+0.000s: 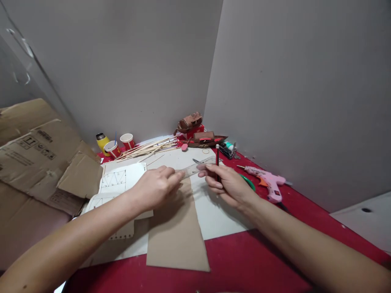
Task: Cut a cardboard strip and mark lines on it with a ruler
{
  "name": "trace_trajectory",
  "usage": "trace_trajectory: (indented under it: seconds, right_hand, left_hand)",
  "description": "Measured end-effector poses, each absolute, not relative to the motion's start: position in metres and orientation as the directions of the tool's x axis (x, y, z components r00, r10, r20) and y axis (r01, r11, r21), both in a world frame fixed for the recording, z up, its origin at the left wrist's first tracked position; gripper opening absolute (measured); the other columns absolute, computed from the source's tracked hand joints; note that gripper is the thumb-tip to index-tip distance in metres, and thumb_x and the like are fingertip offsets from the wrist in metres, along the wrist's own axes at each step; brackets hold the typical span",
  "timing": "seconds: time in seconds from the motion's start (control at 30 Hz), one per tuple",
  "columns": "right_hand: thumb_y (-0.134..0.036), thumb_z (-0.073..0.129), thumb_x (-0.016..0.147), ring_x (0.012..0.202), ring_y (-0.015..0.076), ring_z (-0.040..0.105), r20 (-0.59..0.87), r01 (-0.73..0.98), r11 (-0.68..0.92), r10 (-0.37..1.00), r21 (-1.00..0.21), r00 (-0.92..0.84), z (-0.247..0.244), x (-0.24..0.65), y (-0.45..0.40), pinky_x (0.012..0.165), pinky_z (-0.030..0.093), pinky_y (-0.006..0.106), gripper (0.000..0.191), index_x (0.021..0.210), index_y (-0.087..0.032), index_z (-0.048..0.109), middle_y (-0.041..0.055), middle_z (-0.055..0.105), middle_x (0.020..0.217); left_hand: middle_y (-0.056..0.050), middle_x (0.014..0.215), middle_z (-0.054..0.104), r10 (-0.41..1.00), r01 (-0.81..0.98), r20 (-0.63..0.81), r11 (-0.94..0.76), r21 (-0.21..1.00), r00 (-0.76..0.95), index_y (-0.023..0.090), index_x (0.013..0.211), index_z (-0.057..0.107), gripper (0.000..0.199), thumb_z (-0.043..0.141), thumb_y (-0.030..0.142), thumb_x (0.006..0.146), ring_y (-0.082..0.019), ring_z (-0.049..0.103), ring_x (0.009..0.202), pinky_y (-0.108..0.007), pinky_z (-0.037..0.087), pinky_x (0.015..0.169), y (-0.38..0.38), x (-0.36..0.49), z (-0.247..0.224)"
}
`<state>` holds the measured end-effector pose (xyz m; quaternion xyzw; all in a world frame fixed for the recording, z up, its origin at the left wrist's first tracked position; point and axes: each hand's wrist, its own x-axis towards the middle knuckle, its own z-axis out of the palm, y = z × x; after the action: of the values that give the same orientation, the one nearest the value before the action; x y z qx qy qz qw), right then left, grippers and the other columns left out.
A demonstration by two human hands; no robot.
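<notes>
You press a clear ruler (192, 170) with your left hand (160, 184) and grip a dark pencil (217, 158) in your right (227, 184).
At the left edge stands a cardboard box (33, 158); beside it lies an open notebook (136, 175) (triangles drawn on its page), with thin wooden sticks (146, 149) beyond. Near the centre, your left fingers are bent close together, tips on the ruler's left end, above a brown cardboard sheet (177, 240). Just right of centre, your right fingers are curled nearly closed around the upright pencil, a pointed metal tip (196, 161) jutting leftward from them. A green loop (249, 182) shows behind that hand, and a pink glue gun (270, 181) lies farther right.
</notes>
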<state>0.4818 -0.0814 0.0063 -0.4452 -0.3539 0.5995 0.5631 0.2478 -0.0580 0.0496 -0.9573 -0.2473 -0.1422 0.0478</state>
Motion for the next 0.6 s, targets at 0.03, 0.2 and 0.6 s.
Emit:
trace_trajectory:
  seconds: [0.03, 0.2, 0.6]
  right_hand:
    - [-0.038, 0.073, 0.072, 0.042, 0.0026, 0.021, -0.144, -0.362, -0.120, 0.989, -0.924, 0.039, 0.007, 0.486, -0.083, 0.037, 0.012, 0.020, 0.027, 0.086, -0.016, 0.067, 0.0017, 0.065, 0.075]
    - [-0.037, 0.066, 0.077, 0.040, 0.0045, 0.018, -0.145, -0.333, -0.102, 0.983, -0.937, 0.109, 0.004, 0.518, -0.088, 0.035, 0.011, 0.020, 0.019, 0.076, -0.020, 0.058, -0.0013, 0.055, 0.062]
    - [-0.027, 0.067, 0.084, 0.033, 0.0023, 0.030, -0.330, -0.140, -0.359, 0.923, -0.923, -0.197, -0.009, 0.482, -0.099, 0.032, 0.017, 0.016, 0.016, 0.079, -0.018, 0.056, -0.0046, 0.056, 0.057]
  left_hand:
    - [-0.017, 0.120, 0.068, 0.455, 0.473, 0.294, -0.881, 0.011, 0.841, 0.017, 0.134, 0.057, 0.040, 0.039, 0.035, 0.102, -0.027, 0.066, 0.104, -0.041, 0.057, 0.082, -0.068, 0.247, 0.049]
    - [-0.026, 0.150, 0.046, 0.645, 0.641, 0.071, -0.764, 0.065, 0.761, 0.016, 0.151, 0.040, 0.067, 0.048, 0.055, 0.097, -0.041, 0.051, 0.134, -0.053, 0.050, 0.100, -0.110, 0.232, 0.032]
    - [-0.028, 0.163, 0.015, 0.772, 0.780, -0.125, -0.606, 0.155, 0.624, 0.009, 0.158, 0.026, 0.090, 0.045, 0.067, 0.092, -0.043, 0.010, 0.151, -0.059, 0.023, 0.119, -0.145, 0.250, -0.035]
